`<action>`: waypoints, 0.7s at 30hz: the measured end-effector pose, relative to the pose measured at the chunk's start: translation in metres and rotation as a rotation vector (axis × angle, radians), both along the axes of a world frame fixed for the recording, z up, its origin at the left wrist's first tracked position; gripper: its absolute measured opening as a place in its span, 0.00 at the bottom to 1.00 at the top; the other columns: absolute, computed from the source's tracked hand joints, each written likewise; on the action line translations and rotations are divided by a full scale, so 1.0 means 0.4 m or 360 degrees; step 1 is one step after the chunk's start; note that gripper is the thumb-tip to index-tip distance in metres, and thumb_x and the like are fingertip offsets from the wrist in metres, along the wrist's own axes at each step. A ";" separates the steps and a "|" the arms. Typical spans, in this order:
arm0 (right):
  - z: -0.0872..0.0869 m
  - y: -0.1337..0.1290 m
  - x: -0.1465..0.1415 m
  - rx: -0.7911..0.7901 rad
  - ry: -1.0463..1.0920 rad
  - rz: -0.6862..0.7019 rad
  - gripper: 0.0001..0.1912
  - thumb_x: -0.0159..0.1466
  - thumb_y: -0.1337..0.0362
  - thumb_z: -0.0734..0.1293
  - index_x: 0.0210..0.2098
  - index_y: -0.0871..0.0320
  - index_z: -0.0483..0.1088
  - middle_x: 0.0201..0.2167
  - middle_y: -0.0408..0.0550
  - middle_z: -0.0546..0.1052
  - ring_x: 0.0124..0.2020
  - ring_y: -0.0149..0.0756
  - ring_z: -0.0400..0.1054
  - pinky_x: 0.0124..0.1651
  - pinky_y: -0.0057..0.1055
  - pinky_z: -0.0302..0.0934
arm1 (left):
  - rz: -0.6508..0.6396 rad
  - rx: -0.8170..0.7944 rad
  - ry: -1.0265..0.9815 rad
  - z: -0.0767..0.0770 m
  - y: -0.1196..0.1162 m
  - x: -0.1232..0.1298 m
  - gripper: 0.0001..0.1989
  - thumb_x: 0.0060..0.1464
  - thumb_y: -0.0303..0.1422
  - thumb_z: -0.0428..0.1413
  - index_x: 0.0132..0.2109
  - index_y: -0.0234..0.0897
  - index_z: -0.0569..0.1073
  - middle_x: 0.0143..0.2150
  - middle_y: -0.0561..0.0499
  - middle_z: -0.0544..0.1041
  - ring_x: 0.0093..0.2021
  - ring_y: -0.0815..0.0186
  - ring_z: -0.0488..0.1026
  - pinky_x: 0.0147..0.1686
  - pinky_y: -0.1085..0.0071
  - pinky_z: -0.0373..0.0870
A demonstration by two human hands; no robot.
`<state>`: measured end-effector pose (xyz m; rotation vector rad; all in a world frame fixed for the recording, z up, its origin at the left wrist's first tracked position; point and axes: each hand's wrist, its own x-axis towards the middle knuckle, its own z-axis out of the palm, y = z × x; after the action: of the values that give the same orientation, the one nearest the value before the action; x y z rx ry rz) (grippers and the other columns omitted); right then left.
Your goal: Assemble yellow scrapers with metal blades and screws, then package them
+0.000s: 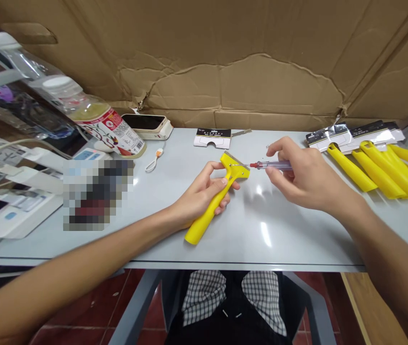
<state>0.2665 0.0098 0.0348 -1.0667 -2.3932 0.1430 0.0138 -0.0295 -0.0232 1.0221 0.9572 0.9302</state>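
Observation:
My left hand (207,191) is closed around the neck of a yellow scraper (209,214), its wide head tilted up and its handle slanting down toward me. Small screws show on the scraper's head. In my right hand (299,175) is a screwdriver (272,165) with a clear handle and a red collar, held level between thumb and fingers. Its thin shaft points left across the scraper head, the tip near the left screw; whether it sits in the screw I cannot tell.
Several yellow scrapers (387,170) in black-and-white packaging lie at the right. A card (212,138) and a thin blade (241,132) lie at the back. Left are a phone (146,122), a drink bottle (113,129), a cable loop (154,160) and power strips (24,215). Cardboard (225,91) stands behind.

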 end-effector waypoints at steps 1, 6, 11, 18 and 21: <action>0.000 -0.002 0.001 -0.0011 0.0009 0.0028 0.11 0.68 0.62 0.66 0.50 0.56 0.69 0.22 0.39 0.72 0.21 0.35 0.62 0.29 0.33 0.51 | 0.0003 0.0000 0.0000 0.000 0.001 0.000 0.13 0.71 0.36 0.56 0.55 0.45 0.60 0.46 0.48 0.80 0.23 0.75 0.68 0.21 0.75 0.64; -0.006 0.004 0.005 0.0084 0.0011 0.0083 0.06 0.72 0.61 0.65 0.44 0.55 0.72 0.27 0.45 0.78 0.25 0.36 0.68 0.32 0.33 0.56 | 0.0030 -0.0015 -0.0037 -0.004 0.004 0.000 0.14 0.70 0.35 0.57 0.55 0.46 0.60 0.45 0.48 0.80 0.22 0.74 0.68 0.20 0.75 0.63; -0.004 0.008 0.001 0.0097 -0.0089 -0.0041 0.16 0.76 0.57 0.60 0.35 0.56 0.73 0.17 0.40 0.66 0.19 0.34 0.57 0.28 0.34 0.46 | 0.0000 -0.0001 -0.0023 -0.003 0.002 0.000 0.13 0.71 0.36 0.56 0.55 0.46 0.60 0.45 0.48 0.81 0.22 0.74 0.68 0.20 0.75 0.64; -0.006 0.001 0.005 -0.0011 0.0009 0.0106 0.10 0.68 0.64 0.66 0.49 0.56 0.70 0.32 0.47 0.80 0.27 0.37 0.70 0.31 0.33 0.56 | 0.0016 -0.0021 -0.0055 -0.003 0.004 -0.003 0.13 0.70 0.35 0.57 0.55 0.46 0.59 0.45 0.48 0.80 0.22 0.75 0.68 0.20 0.76 0.63; -0.007 0.009 0.004 0.0077 -0.0007 0.0057 0.08 0.73 0.60 0.63 0.43 0.55 0.72 0.30 0.48 0.80 0.26 0.38 0.70 0.32 0.34 0.56 | 0.0027 -0.0029 -0.0058 -0.005 0.005 -0.003 0.14 0.70 0.35 0.57 0.55 0.46 0.60 0.45 0.48 0.80 0.23 0.74 0.68 0.20 0.76 0.63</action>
<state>0.2683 0.0132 0.0319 -1.0036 -2.4083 0.0945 0.0125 -0.0274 -0.0253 0.9794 0.9437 0.9497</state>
